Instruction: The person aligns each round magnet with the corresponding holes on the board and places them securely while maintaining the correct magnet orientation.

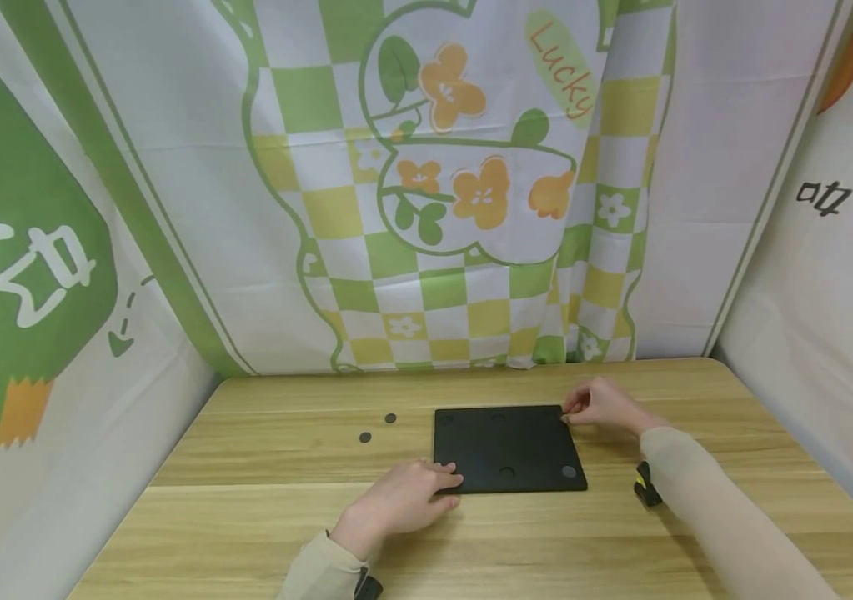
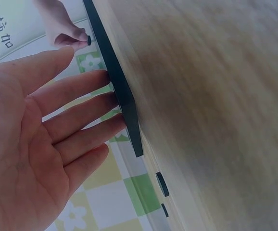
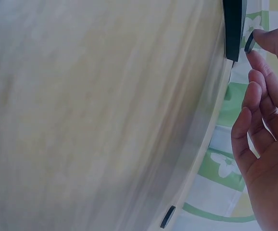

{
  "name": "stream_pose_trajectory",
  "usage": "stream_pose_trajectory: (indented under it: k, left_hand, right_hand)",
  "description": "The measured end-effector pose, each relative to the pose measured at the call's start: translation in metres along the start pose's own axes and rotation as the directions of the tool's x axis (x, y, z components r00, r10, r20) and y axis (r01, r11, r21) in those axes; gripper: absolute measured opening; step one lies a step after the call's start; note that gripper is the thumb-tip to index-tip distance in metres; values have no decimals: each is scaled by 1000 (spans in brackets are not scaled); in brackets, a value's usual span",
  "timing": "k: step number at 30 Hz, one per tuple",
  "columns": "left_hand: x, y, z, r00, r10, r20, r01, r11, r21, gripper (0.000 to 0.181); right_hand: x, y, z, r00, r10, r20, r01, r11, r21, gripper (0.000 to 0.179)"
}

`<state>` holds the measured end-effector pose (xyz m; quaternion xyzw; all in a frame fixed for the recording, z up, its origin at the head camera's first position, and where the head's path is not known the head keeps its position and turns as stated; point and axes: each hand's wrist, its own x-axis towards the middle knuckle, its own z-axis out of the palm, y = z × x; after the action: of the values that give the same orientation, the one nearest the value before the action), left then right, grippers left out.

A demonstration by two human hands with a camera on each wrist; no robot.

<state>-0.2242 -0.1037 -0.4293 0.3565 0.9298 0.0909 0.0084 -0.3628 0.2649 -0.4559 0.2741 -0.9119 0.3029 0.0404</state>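
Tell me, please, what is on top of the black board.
On the black board, round outlines show and a grey disc lies at the near right corner; the left hand touches the near left corner, hiding the surface beneath.

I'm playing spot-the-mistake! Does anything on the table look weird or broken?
Nothing looks spilled or broken. One round spot on the black board, at its near right corner, looks odd: it's paler than the other circles. Two dark discs also lie loose on the tabletop, left of the board.
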Motion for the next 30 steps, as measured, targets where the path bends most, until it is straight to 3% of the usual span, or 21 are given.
stream_pose_trajectory:
  k: [12,30]
  left_hand:
    - [0,-1,1,1000,-9,3,9,1000,-3,36]
    - [2,-3,2,1000,12,1,-12,1000,-16,35]
  right_hand:
    - [5,-5,3,997,69,34,-69,998,5,12]
    - [12,-8,6,994,88,67,-89,996,6,12]
